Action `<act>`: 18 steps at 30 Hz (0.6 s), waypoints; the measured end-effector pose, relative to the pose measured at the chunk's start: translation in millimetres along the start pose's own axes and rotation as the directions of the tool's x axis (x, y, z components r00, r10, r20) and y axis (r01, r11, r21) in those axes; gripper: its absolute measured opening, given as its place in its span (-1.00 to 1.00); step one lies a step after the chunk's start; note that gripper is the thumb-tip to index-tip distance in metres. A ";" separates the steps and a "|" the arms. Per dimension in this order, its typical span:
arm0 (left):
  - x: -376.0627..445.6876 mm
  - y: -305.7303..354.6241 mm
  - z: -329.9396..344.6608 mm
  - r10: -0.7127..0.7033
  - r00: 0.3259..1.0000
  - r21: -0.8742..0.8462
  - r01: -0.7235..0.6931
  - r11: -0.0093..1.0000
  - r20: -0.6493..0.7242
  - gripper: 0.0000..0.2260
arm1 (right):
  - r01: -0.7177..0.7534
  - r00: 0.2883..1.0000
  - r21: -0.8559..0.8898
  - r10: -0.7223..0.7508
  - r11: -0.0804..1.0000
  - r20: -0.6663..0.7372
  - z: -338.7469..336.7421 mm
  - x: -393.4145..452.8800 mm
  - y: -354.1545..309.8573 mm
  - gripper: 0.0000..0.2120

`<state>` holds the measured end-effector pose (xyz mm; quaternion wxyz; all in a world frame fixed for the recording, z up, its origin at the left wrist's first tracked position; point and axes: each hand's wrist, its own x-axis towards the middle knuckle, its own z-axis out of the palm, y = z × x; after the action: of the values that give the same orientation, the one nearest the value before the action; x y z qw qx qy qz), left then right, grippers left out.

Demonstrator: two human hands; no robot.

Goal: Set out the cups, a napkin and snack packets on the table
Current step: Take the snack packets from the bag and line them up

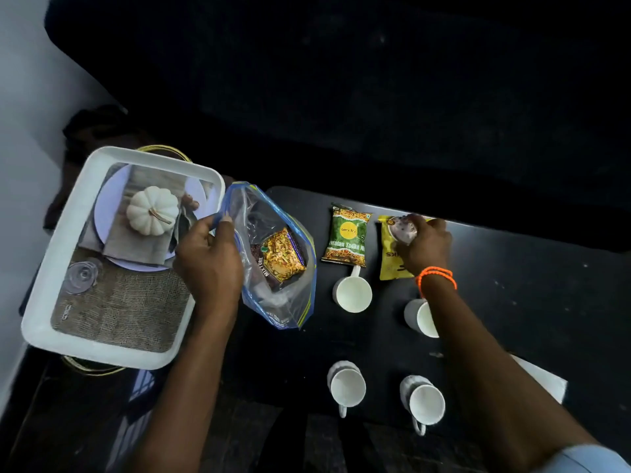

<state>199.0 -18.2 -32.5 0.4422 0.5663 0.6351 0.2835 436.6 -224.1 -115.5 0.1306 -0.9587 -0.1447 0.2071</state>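
My left hand (208, 264) grips the rim of a clear zip bag (283, 302) with a blue edge, holding it open. A yellow and purple snack packet (281, 256) lies inside the bag. My right hand (425, 245) rests on a yellow snack packet (392, 268) flat on the black table (529, 285), fingers closed on its upper part. A green snack packet (346, 238) lies to its left. Several white cups stand below: one (353, 295) under the green packet, one (421, 317) partly behind my right forearm, two nearer me (346, 385) (425, 402). A white napkin (543, 377) peeks out at my right arm.
A white tray (51, 278) with a printed pumpkin picture on its floor sits at the left on a gold wire stand (92, 370). A pale wall runs along the left edge. Dark floor or furniture lies beyond the table's far edge.
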 end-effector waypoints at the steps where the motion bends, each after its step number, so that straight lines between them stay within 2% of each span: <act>1: -1.2 1.4 1.5 -0.004 1.000 0.003 0.004 1.000 -0.001 -0.86 | 0.003 1.000 -0.029 -0.002 1.000 0.013 3.3 -1.6 -1.3 -0.45; 4: -5.6 3.9 5.4 -0.003 1.000 0.027 0.003 1.000 0.007 -0.77 | -0.014 1.000 -0.070 0.014 0.997 -0.004 13.3 -4.4 -2.8 -0.49; 8: -12.2 4.7 7.4 0.007 1.000 0.022 -0.007 1.000 0.008 -0.89 | -0.057 0.997 -0.019 0.056 0.998 -0.048 18.4 -6.8 -4.8 -0.50; 13: -21.3 5.9 6.7 0.021 0.999 0.013 -0.022 1.000 0.033 -0.87 | -0.114 0.993 0.061 0.115 0.992 -0.019 0.5 -12.1 -23.9 -0.42; 14: -22.2 5.4 6.3 0.020 0.999 0.005 -0.020 1.000 0.036 -0.87 | -0.100 0.993 0.082 0.105 0.992 -0.053 -7.5 -17.0 -32.6 -0.43; 16: -23.8 3.9 6.5 0.020 0.999 -0.013 -0.019 1.000 0.038 -0.86 | 0.024 0.969 0.235 0.035 0.972 -0.244 -27.2 -34.1 -59.3 -0.52; 18: -26.1 0.7 6.2 0.018 0.999 -0.024 -0.017 1.000 0.042 -0.84 | 0.326 0.874 0.444 -0.087 0.834 -0.478 -48.0 -68.7 -98.1 -0.72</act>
<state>204.0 -44.2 -28.3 0.4598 0.5724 0.6172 0.2830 375.6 -165.4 -18.1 0.4317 -0.8883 -0.1567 0.0008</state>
